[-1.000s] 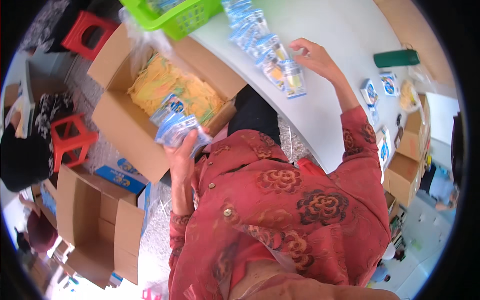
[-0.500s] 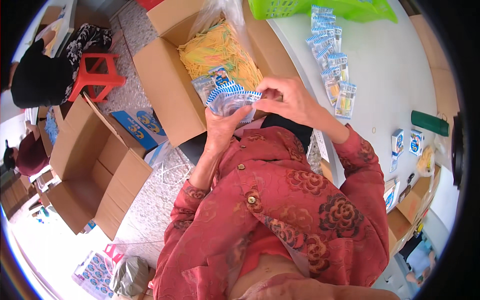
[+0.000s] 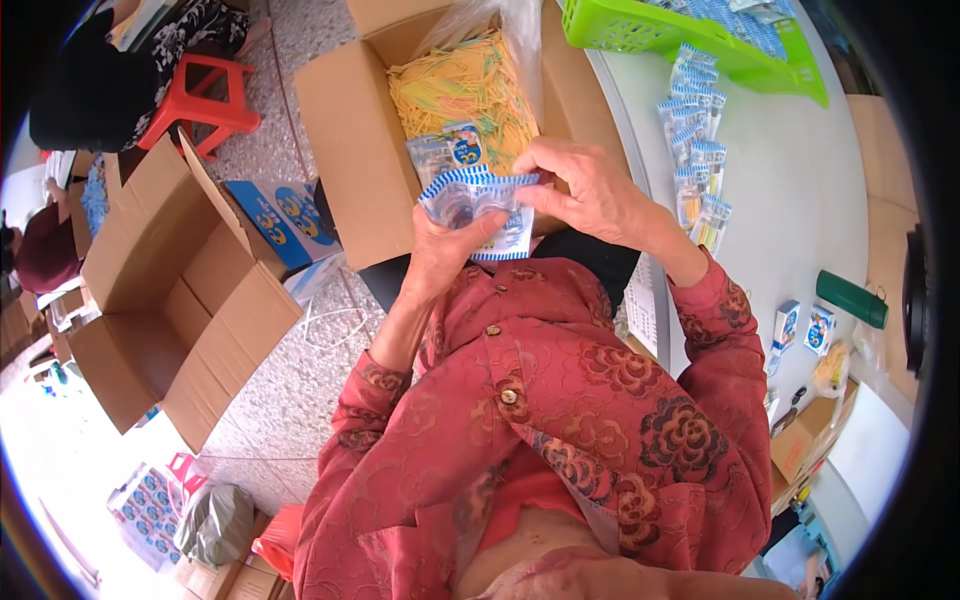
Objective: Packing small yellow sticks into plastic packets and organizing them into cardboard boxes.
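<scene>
My left hand [image 3: 441, 250] is closed around a bundle of clear plastic packets [image 3: 517, 238] with blue-striped edges, thumb across the front. At the packets' upper right edge, my right hand [image 3: 590, 195] pinches a striped edge between thumb and fingertips. The packets' far edges curl upward; what lies inside them I cannot make out. Just beyond stands an open carton [image 3: 345, 160] with a heap of thin yellow, green and orange sticks [image 3: 470, 85]. On the near part of the heap lie a small blue-and-white packet [image 3: 465, 145] and some clear packets [image 3: 428, 157].
Several filled packets [image 3: 690, 190] lie in an overlapping row on the white table [image 3: 770, 200] to the right. Behind them is a green basket [image 3: 640, 42]. A dark green cylinder [image 3: 850, 300] and small blue boxes [image 3: 820, 330] lie farther right. An opened carton [image 3: 215, 290] stands left, near a red stool [image 3: 210, 105].
The view has shifted, so more of the green basket shows. The held packets have turned, with a printed face now showing below my right fingers. Both hands keep their grip.
</scene>
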Demonstrator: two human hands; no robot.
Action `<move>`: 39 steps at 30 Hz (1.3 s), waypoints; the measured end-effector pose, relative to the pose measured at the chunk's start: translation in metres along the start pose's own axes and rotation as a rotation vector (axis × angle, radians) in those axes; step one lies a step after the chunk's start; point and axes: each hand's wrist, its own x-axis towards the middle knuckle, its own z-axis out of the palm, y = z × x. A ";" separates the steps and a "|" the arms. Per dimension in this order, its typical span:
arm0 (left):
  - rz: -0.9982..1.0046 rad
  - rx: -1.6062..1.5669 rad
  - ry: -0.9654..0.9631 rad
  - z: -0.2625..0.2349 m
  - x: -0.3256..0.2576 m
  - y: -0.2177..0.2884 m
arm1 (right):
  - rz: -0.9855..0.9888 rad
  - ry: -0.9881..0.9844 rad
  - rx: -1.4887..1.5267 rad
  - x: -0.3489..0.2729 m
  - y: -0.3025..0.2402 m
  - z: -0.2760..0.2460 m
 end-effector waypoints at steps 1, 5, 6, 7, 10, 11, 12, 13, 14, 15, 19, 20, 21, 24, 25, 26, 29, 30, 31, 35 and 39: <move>0.000 -0.002 0.002 0.000 0.000 -0.001 | 0.023 0.018 0.090 0.001 -0.002 0.002; 0.011 -0.002 0.051 0.001 -0.001 -0.002 | 0.045 0.031 0.095 0.003 -0.009 0.005; 0.005 -0.001 0.049 0.002 -0.001 -0.001 | 0.045 0.031 0.095 0.003 -0.007 0.004; 0.004 -0.001 0.049 0.002 -0.002 -0.001 | 0.066 -0.006 0.118 0.004 -0.004 0.004; 0.003 -0.011 0.029 0.004 -0.002 0.001 | 0.049 -0.042 0.113 0.005 -0.002 0.003; -0.003 -0.030 0.000 0.003 -0.003 0.002 | 0.014 -0.036 0.084 0.005 -0.003 0.002; -0.008 -0.050 -0.029 0.003 -0.003 0.003 | 0.014 -0.036 0.085 0.006 -0.004 0.002; -0.008 -0.050 -0.029 0.001 -0.003 0.003 | -0.022 -0.022 0.058 0.006 -0.005 0.002; -0.022 -0.032 -0.040 -0.001 -0.003 0.001 | -0.058 -0.007 0.030 0.006 -0.005 0.002; -0.036 -0.014 -0.051 -0.002 -0.004 0.001 | -0.058 -0.007 0.030 0.006 -0.006 0.004; 0.034 -0.007 0.052 0.003 -0.005 0.001 | -0.148 0.209 0.002 0.007 -0.017 0.013; 0.035 -0.009 0.055 0.003 -0.005 0.000 | -0.208 0.342 -0.091 0.007 -0.022 0.013; 0.054 -0.015 0.082 0.002 -0.005 0.000 | -0.209 0.340 -0.091 0.007 -0.022 0.012; 0.081 0.000 0.120 0.000 -0.005 -0.005 | -0.325 0.345 -0.236 0.003 -0.023 0.012; 0.089 0.023 0.129 -0.001 -0.006 -0.006 | -0.351 0.318 -0.297 0.002 -0.022 0.015; 0.089 0.021 0.130 -0.001 -0.006 -0.006 | -0.377 0.291 -0.358 0.000 -0.021 0.018; 0.074 0.049 0.154 0.000 -0.006 -0.006 | -0.397 0.264 -0.435 -0.003 -0.021 0.021; 0.060 0.055 0.156 -0.001 -0.007 -0.007 | -0.400 0.261 -0.435 -0.004 -0.021 0.023; 0.047 0.060 0.158 -0.001 -0.009 -0.008 | -0.431 0.256 -0.455 -0.005 -0.021 0.025; 0.012 0.175 0.159 -0.007 -0.016 -0.011 | -0.417 0.145 -0.428 -0.006 -0.020 0.031; -0.008 0.144 0.135 -0.010 -0.021 -0.018 | -0.143 0.006 -0.291 0.001 -0.016 0.035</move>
